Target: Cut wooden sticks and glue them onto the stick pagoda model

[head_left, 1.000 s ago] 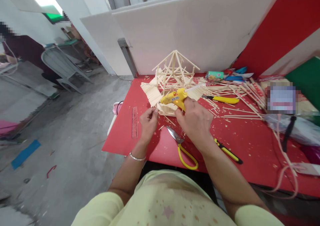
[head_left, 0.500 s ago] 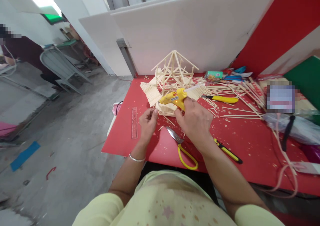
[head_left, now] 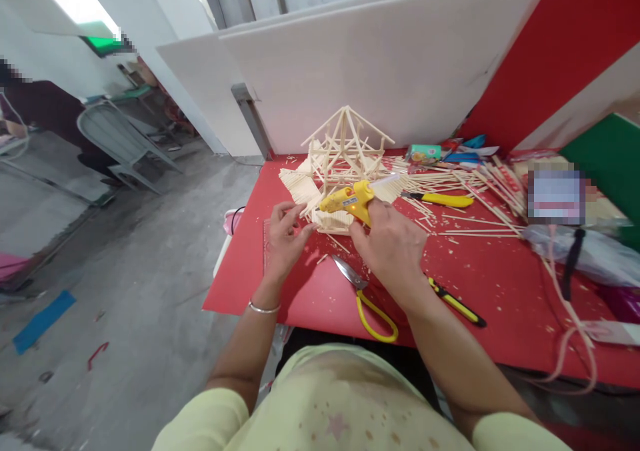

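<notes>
My right hand [head_left: 393,241] is wrapped round the handle of a yellow hot glue gun [head_left: 345,200], its nozzle pointing left. To the left of the nozzle, my left hand [head_left: 287,238] has its thumb and fingers apart, and I see nothing between them. Behind the glue gun stands a model frame of thin wooden sticks [head_left: 346,138] with a peaked top. Panels of sticks laid side by side [head_left: 301,186] spread from its base, partly hidden by the glue gun. A clear ruler [head_left: 267,248] lies partly under my left hand.
Yellow-handled scissors [head_left: 373,311] and a yellow-black cutter [head_left: 457,303] lie near the front edge of the red table [head_left: 310,298]. Another yellow-handled tool [head_left: 445,200] lies by loose sticks [head_left: 480,231] on the right. White boards [head_left: 375,58] stand behind. A person [head_left: 45,114] sits far left.
My left hand has opened from a pinch, its fingers spreading, and shifted slightly left over the ruler. My right hand keeps the glue gun in nearly the same place.
</notes>
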`<state>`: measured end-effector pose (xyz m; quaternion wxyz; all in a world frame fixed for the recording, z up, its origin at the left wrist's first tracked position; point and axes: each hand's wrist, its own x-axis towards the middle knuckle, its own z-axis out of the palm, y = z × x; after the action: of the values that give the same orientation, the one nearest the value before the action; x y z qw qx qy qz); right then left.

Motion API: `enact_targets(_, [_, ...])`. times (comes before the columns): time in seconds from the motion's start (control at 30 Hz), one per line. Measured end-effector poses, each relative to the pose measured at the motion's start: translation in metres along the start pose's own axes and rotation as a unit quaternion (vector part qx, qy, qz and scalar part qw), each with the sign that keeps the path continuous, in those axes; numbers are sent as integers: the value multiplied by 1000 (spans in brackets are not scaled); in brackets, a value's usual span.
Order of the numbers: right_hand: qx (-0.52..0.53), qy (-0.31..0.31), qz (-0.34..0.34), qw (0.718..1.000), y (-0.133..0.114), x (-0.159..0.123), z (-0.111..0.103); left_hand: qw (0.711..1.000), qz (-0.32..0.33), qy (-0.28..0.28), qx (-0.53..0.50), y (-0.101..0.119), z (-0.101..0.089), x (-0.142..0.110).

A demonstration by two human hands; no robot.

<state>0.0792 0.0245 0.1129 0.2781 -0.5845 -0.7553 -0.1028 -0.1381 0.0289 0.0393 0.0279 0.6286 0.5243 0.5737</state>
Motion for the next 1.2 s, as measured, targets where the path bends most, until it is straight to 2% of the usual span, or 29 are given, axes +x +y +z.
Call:
enact_targets(0.13, [-7,-2,7,1000,1,1,2,999,18,-43,-19,-4,-2,8])
enact_targets(0.3, [-8,-3,10,1000,1,1,4,996,1,-81,-48,-7,-4,12])
enact_targets(0.5, [-6,-11,14,1000,-1,2,5,995,-8,-80,-54,-10,-4,13])
enact_targets(0.97, [-15,-7,17,1000,-2,4,8,994,28,-90,-56,-9,-6,20])
enact_targets(1.2, [-10,-4,16,1000,-2,4,9,992,17,-113,-53,-7,-8,20])
